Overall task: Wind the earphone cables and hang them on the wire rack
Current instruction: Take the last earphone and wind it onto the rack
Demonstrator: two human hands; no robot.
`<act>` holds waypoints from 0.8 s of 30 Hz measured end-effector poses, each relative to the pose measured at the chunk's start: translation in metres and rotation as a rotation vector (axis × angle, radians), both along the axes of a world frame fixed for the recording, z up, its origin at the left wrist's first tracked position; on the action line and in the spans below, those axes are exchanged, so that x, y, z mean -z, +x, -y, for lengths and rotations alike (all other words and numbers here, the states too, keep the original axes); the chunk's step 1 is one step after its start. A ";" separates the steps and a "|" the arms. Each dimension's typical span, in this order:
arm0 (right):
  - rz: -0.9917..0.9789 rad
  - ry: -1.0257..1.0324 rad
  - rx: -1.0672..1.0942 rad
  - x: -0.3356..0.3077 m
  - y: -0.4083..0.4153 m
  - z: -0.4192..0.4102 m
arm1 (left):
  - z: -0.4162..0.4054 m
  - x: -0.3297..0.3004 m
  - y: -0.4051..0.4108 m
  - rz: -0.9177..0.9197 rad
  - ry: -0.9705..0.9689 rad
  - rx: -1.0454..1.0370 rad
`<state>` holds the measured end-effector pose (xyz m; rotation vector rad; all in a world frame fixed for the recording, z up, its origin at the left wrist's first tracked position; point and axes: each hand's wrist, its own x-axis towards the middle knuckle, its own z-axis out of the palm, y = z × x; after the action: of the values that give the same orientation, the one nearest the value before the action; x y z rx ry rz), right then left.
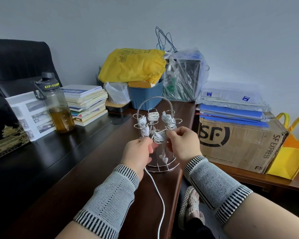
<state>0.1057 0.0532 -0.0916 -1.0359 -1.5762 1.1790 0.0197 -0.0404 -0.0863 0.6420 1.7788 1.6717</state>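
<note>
A chrome wire rack with an arched handle stands on the dark wooden desk. Several wound bundles of white earphone cable hang on its hooks. My left hand pinches a white cable just left of the front bundle; its loose end trails down over the desk edge toward me. My right hand holds the right side of that front bundle with curled fingers. Two earbuds dangle inside the rack below the bundle.
An amber-filled water bottle and stacked books stand at left. A blue bin, a yellow bag and clear plastic bags sit behind the rack. At right are an SF cardboard box and a yellow tote.
</note>
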 end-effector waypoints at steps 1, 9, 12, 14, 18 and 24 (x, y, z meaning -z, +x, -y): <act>-0.011 -0.003 -0.002 0.002 0.001 0.000 | 0.001 0.000 0.000 0.005 0.013 0.011; -0.060 0.081 -0.009 0.006 0.014 0.014 | 0.008 0.004 0.003 -0.137 0.028 0.052; -0.061 0.176 -0.127 0.005 0.018 0.020 | 0.012 0.003 0.008 -0.345 0.008 0.103; -0.031 0.311 -0.174 0.004 0.018 0.025 | 0.013 0.002 0.012 -0.496 -0.023 0.186; 0.126 0.565 -0.291 0.007 0.020 0.027 | 0.015 0.007 0.013 -0.835 -0.125 0.217; 0.144 0.707 -0.236 0.016 0.021 0.018 | 0.027 0.001 0.009 -1.060 -0.176 0.304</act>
<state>0.1264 0.0349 -0.1071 -0.4818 -2.0553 0.6019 0.0283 -0.0670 -0.0872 1.8303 2.2799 0.9651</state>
